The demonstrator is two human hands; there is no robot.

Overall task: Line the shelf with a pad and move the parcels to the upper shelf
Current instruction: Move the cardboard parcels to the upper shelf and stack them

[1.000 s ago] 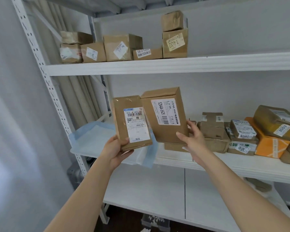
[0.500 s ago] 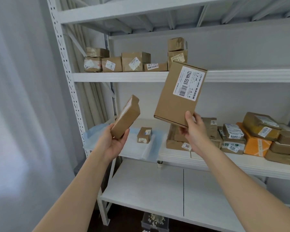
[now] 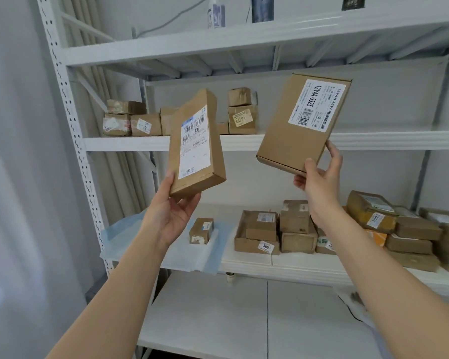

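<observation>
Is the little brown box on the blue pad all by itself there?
Yes, the small brown cardboard box sits alone on the light blue pad; the other parcels lie on bare shelf.

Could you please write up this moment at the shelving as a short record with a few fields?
left hand: left hand holds a narrow parcel upright by its bottom end, label facing the camera
right hand: right hand holds a flat box tilted, by its lower corner
upper shelf: several parcels at its left part, one marked 1402
lower shelf: blue pad at the left end with one small parcel on it; a parcel pile to the right
</observation>
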